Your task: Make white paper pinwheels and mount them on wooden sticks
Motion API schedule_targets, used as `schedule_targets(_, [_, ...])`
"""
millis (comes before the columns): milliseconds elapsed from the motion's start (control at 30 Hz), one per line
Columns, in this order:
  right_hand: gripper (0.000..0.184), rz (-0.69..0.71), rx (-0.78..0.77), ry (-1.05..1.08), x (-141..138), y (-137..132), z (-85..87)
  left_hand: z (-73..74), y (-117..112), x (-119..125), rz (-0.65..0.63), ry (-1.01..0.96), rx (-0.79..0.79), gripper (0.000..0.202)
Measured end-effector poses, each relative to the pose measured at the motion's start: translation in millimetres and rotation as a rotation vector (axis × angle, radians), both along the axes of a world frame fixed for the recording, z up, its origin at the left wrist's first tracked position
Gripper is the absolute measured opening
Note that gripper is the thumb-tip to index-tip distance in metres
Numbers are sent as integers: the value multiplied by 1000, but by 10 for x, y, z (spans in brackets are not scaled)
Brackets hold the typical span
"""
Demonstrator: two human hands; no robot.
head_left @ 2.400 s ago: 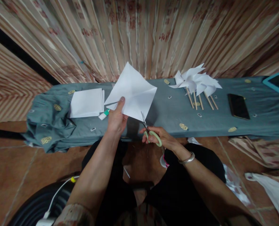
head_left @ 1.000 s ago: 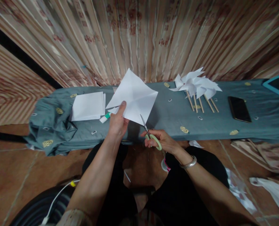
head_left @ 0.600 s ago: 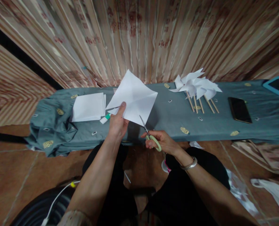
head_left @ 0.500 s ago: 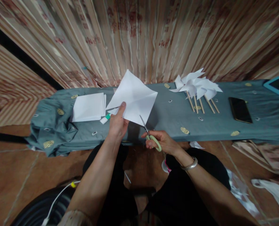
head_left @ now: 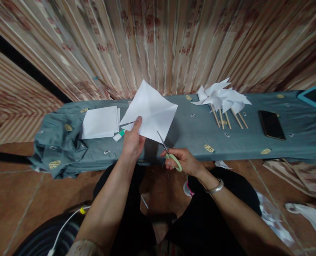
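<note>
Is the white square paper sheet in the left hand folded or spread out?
Spread out: the white square paper sheet shows all four corners and only faint creases, pinched by the left hand.

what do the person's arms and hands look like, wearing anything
Both forearms are bare, and the left hand and right hand wear no gloves. A silver metal bangle circles the right wrist. At the bottom edge of the picture, a pinkish patterned sleeve covers the left upper arm. No rings can be made out on the fingers.
</note>
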State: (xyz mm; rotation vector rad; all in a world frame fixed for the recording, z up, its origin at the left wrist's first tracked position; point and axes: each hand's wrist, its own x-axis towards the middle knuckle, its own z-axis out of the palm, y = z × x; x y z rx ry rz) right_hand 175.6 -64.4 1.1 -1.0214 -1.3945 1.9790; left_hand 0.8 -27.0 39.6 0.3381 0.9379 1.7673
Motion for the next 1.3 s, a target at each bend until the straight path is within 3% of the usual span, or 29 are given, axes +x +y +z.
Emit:
schedule_targets(300, [46, -17, -43, 40, -25, -1, 21, -7, -4, -8, -17, 44, 17, 31])
schedule_targets(1300, [50, -76, -11, 45, -31, 19, 13, -39, -44, 98, -66, 17, 17, 26])
